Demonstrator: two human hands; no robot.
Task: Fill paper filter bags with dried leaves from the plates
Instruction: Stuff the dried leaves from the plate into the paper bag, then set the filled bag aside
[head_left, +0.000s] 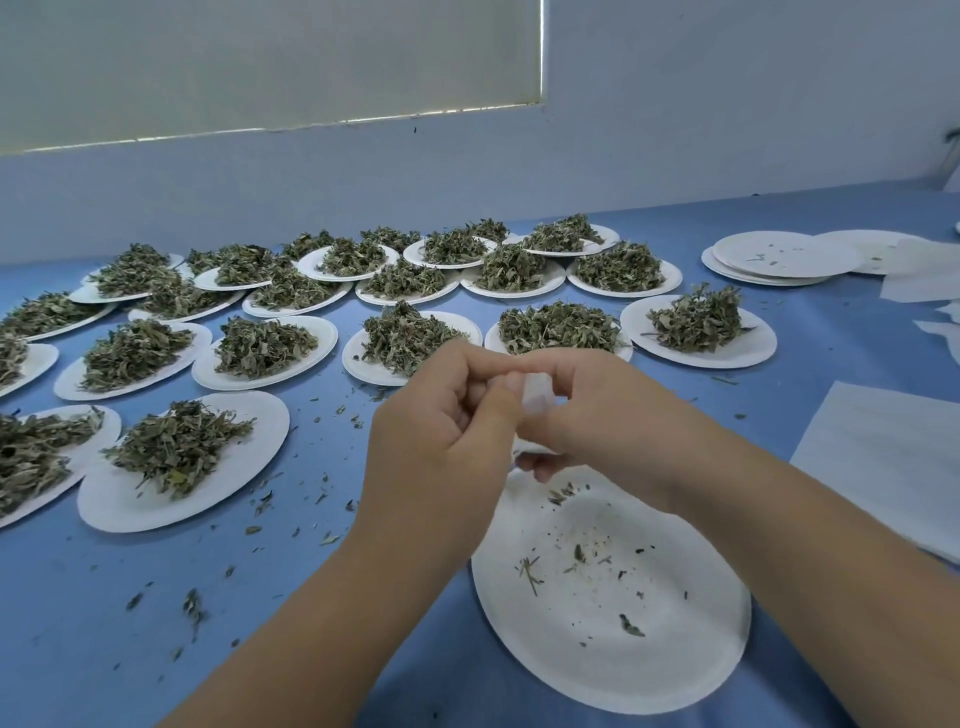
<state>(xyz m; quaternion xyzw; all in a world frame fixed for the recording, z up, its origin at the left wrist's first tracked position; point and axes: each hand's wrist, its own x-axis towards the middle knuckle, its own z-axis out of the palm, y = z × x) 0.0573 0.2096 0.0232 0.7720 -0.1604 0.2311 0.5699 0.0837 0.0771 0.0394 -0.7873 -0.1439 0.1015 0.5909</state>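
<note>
Both forearms come in from the near edge of the table (78, 639) and angle toward each other, so the left hand (441, 436) and right hand (592, 410) meet fingertip to fingertip about mid-table. Neither one is spread out at all. The left has its fingers curled in and is pinching a small white paper filter bag (537, 397). The right has the same bag pinched from the other side, with its fingers bent back toward the left hand. You only get a sliver of the bag between the fingers, plus a bit of white poking out underneath, so I can't tell if there's anything in it. The hands are held up over the far rim of a nearly empty plate (613, 660) that sits near the near edge, with just crumbs and a couple of stems on it. The left half and the far side of the table are packed with loaded plates (156, 514), each heaped with dried leaves (176, 447), and some overlap along the far edge. A stack of empty plates (779, 260) sits toward the far right corner, with white paper sheets (893, 457) along the right edge. Loose leaf bits (192, 605) are scattered on the blue surface near the left arm.
</note>
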